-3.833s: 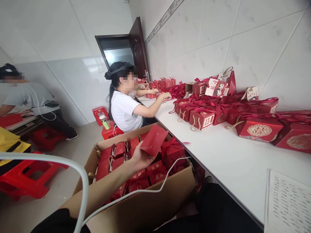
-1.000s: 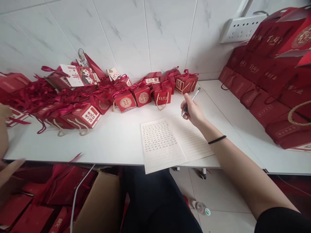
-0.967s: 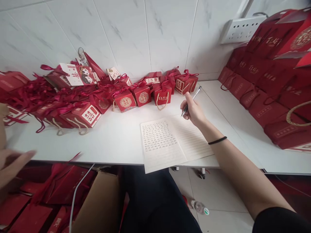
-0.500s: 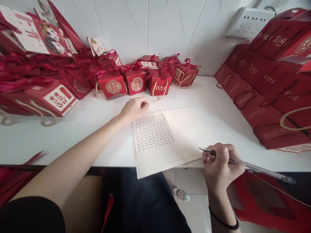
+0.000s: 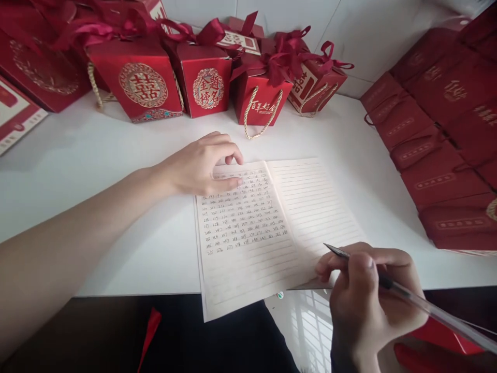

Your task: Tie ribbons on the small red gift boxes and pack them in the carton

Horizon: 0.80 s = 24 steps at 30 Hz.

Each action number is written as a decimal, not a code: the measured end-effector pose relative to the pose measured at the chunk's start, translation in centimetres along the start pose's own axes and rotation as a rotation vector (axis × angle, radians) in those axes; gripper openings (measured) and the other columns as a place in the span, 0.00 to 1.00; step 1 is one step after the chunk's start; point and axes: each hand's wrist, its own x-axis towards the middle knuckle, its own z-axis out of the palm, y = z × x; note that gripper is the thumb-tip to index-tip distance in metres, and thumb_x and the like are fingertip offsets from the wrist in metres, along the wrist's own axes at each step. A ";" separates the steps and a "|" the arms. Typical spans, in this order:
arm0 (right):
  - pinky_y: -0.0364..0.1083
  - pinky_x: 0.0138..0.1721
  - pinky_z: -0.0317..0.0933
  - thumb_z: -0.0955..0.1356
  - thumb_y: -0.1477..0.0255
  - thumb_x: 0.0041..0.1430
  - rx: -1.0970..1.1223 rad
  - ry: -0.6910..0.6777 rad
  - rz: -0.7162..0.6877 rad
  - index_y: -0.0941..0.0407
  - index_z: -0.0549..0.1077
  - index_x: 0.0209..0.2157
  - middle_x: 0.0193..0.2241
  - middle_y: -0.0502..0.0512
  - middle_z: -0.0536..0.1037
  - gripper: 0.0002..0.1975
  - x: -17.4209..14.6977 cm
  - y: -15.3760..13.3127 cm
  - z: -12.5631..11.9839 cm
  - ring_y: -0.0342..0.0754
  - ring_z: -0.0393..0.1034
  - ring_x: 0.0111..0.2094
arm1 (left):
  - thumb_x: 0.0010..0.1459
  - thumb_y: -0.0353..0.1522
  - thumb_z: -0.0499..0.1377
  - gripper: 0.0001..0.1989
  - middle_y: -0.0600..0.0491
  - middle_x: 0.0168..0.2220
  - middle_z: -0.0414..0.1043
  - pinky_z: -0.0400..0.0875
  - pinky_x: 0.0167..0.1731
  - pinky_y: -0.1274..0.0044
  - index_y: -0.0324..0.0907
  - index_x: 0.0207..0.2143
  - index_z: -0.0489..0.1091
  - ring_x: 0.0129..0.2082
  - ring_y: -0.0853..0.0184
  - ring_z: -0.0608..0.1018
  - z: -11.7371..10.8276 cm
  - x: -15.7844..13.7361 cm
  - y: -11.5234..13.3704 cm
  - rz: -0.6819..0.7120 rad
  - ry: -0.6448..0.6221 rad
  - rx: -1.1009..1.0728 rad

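An open lined notebook (image 5: 248, 282) lies on the white table, its lower left corner jutting past the front edge. Rows of handwritten numbers cover much of the left page; the right page shows only printed lines. My left hand (image 5: 202, 163) rests at the notebook's upper left corner, thumb and fingers apart, nothing held. Off the lower right corner of the notebook, my right hand (image 5: 373, 295) grips a clear pen (image 5: 413, 299). The pen's tip points up and left, over the right page's lower part; whether it touches the paper I cannot tell.
Small red gift boxes (image 5: 145, 83) with dark red ribbons and rope handles line the back of the table (image 5: 140, 248). Stacked red bags (image 5: 438, 181) stand on the right. At far left is a larger red box with a white panel (image 5: 19, 116).
The view has come closer and lower. My left hand has opened from curled fingers and moved onto the page's upper left. My right hand still holds the pen near the right page.
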 end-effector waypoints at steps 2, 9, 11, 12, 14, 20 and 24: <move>0.41 0.15 0.58 0.68 0.78 0.56 0.039 -0.128 0.024 0.57 0.65 0.27 0.18 0.46 0.70 0.08 -0.6 -1.5 1.5 0.41 0.65 0.16 | 0.43 0.38 0.62 0.15 0.54 0.31 0.65 0.62 0.45 0.71 0.42 0.35 0.70 0.41 0.61 0.69 0.2 0.1 0.0 0.005 -0.027 -0.015; 0.37 0.15 0.54 0.71 0.70 0.55 -0.152 -0.535 0.125 0.57 0.62 0.19 0.14 0.43 0.65 0.16 -2.2 -3.3 6.2 0.37 0.60 0.15 | 0.47 0.34 0.62 0.13 0.54 0.33 0.66 0.58 0.50 0.66 0.41 0.37 0.70 0.40 0.62 0.70 0.6 -0.1 -0.1 0.019 -0.086 -0.007; 0.36 0.14 0.49 0.68 0.72 0.56 -0.230 -0.574 0.101 0.57 0.58 0.17 0.12 0.42 0.59 0.19 -2.3 -2.8 6.7 0.35 0.53 0.14 | 0.47 0.34 0.62 0.13 0.54 0.33 0.66 0.57 0.50 0.65 0.41 0.36 0.71 0.41 0.61 0.71 0.7 -0.1 -0.1 0.010 -0.096 -0.022; 0.36 0.14 0.47 0.67 0.74 0.56 -0.264 -0.576 0.080 0.57 0.55 0.17 0.12 0.42 0.56 0.19 -2.4 -2.6 6.7 0.35 0.50 0.14 | 0.47 0.34 0.62 0.12 0.54 0.33 0.66 0.58 0.50 0.65 0.41 0.36 0.71 0.41 0.61 0.71 0.7 -0.1 0.0 0.005 -0.096 -0.030; 0.36 0.14 0.44 0.65 0.77 0.55 -0.318 -0.570 0.030 0.57 0.51 0.17 0.12 0.42 0.52 0.19 -2.4 -2.3 6.7 0.34 0.45 0.14 | 0.46 0.34 0.63 0.11 0.55 0.33 0.67 0.58 0.50 0.64 0.41 0.35 0.71 0.42 0.61 0.71 0.7 0.0 0.0 -0.003 -0.095 -0.045; 0.36 0.14 0.43 0.65 0.79 0.53 -0.373 -0.584 -0.003 0.57 0.51 0.16 0.12 0.42 0.51 0.19 -2.4 -2.2 6.7 0.34 0.44 0.15 | 0.47 0.35 0.63 0.12 0.54 0.35 0.68 0.59 0.49 0.66 0.41 0.35 0.71 0.42 0.61 0.72 0.8 0.2 0.0 0.009 -0.103 -0.026; 0.36 0.14 0.44 0.65 0.78 0.53 -0.398 -0.595 0.006 0.57 0.51 0.16 0.12 0.42 0.52 0.18 -2.5 -2.3 6.9 0.35 0.45 0.15 | 0.47 0.35 0.63 0.13 0.54 0.33 0.69 0.59 0.48 0.68 0.40 0.36 0.71 0.40 0.62 0.72 1.0 0.2 -0.4 0.062 -0.078 -0.007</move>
